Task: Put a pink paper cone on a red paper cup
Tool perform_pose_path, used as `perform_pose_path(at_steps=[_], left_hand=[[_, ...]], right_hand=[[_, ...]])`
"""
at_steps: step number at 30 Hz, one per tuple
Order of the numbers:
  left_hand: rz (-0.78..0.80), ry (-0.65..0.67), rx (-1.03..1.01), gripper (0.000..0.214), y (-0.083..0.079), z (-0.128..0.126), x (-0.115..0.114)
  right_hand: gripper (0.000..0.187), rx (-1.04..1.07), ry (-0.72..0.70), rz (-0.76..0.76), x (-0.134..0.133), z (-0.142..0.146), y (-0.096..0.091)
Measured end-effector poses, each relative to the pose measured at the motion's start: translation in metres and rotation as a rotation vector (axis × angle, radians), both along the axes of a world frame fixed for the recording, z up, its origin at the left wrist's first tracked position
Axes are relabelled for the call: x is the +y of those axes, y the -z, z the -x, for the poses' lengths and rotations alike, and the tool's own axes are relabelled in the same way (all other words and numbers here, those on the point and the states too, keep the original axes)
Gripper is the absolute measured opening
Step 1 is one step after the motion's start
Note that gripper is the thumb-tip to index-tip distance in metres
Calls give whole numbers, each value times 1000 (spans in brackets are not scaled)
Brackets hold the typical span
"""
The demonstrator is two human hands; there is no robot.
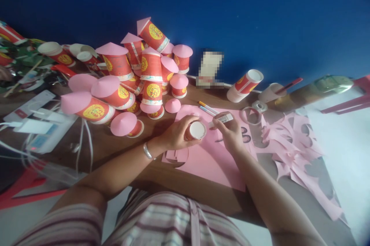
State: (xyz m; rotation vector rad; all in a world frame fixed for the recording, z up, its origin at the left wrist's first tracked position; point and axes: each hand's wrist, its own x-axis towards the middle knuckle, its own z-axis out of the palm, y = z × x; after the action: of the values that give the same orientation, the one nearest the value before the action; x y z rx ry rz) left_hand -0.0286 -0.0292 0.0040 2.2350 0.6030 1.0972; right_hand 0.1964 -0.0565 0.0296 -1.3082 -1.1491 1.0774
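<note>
Striped shirt (pixel 173 219) nearest me; my left hand (pixel 176 134) grips a paper cup (pixel 196 130), its inside hidden, over pink paper (pixel 208 157); right hand (pixel 231 134) clasps a glue stick (pixel 224 118).

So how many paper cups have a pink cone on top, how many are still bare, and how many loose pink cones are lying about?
Counts are approximate, since the pile overlaps.
Red paper cups topped with a pink cone: about 12
Bare paper cups, counting the one in the left hand: about 4
Loose pink cone: 1
Total: about 17
</note>
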Motion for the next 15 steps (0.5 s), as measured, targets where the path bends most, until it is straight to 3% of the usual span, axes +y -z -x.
perform_pose_path(at_steps=[6,15], left_hand=[[101,11,-2,74,0,-1,-1],[259,10,-68,83,0,-3,-3]], right_hand=[[34,-53,-9,-43,-4,5,-3],[32,-91,-1,-79,-5,5,2]])
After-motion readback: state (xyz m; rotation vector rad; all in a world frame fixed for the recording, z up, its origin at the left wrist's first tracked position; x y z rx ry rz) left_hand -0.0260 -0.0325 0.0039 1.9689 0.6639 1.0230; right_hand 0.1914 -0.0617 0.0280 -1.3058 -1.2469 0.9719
